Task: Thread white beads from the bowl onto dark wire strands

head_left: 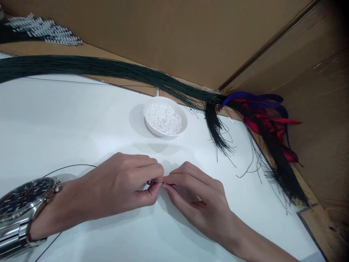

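My left hand (125, 180), with a metal watch (25, 203) on its wrist, pinches a thin black cord (72, 165) between thumb and index finger. Touching or nearly touching its fingertips, my right hand (200, 198) pinches the short dark end of the cord. A small dark loop shows between my left thumb and index finger. The cord runs behind my left wrist and out again at the lower left. Whether a bead sits between the fingertips is too small to tell. Beyond both hands stands a round white bowl (146, 122) holding small white pieces.
A long bundle of dark strands (109, 67) crosses behind the bowl on the white table (68, 120). Black tufts (215, 125) and red and blue ribbons (275, 125) lie at the right. White-tipped strands (46, 31) lie at the upper left. Cardboard walls (191, 36) rise behind and at the right.
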The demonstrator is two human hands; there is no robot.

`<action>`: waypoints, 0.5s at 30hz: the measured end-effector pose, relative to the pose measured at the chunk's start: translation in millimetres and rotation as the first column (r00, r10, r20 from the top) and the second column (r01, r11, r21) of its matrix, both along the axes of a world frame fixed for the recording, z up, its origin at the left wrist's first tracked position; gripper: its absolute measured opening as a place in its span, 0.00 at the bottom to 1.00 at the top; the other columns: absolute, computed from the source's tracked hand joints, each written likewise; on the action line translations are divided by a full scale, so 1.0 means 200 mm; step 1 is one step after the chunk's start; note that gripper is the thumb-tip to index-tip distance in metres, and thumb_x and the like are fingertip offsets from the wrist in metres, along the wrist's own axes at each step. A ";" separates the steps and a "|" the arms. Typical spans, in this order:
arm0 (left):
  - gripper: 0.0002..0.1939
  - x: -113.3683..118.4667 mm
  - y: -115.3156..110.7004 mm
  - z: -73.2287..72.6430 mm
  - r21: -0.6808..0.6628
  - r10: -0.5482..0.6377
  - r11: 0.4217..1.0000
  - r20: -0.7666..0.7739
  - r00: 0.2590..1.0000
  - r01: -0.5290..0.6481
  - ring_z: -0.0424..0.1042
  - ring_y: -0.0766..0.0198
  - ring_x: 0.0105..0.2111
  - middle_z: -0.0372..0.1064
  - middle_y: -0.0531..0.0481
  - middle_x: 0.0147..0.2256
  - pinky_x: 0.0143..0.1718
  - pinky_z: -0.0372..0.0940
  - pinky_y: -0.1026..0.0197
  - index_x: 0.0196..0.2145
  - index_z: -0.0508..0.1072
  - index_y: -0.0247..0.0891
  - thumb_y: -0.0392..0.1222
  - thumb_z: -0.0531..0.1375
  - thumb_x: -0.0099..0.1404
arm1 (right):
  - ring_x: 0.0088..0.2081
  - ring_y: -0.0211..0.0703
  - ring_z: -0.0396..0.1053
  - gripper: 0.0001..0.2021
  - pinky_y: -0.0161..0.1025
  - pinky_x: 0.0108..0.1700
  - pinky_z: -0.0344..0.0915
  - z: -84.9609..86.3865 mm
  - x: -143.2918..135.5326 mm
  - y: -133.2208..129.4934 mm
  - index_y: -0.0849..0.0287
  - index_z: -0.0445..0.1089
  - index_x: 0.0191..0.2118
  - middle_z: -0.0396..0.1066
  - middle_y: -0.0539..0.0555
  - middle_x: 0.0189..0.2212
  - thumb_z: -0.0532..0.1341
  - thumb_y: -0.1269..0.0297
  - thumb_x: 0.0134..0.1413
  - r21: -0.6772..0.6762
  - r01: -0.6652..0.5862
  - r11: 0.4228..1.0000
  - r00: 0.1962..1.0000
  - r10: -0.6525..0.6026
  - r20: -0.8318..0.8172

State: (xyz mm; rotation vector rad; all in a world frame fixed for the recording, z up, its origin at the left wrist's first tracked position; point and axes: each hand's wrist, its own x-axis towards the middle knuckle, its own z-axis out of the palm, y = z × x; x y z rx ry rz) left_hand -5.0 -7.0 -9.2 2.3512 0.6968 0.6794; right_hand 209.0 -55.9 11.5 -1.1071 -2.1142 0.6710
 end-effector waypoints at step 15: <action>0.07 0.00 -0.01 0.04 -0.089 0.033 0.996 0.115 0.993 -0.022 0.64 0.73 0.26 0.69 0.59 0.28 0.29 0.57 0.68 0.32 0.69 0.39 0.29 0.57 0.64 | 0.32 0.38 0.73 0.10 0.37 0.32 0.71 -0.03 0.00 0.03 0.56 0.78 0.42 0.77 0.52 0.32 0.66 0.76 0.56 -0.155 0.026 0.988 0.960 -0.068 -0.273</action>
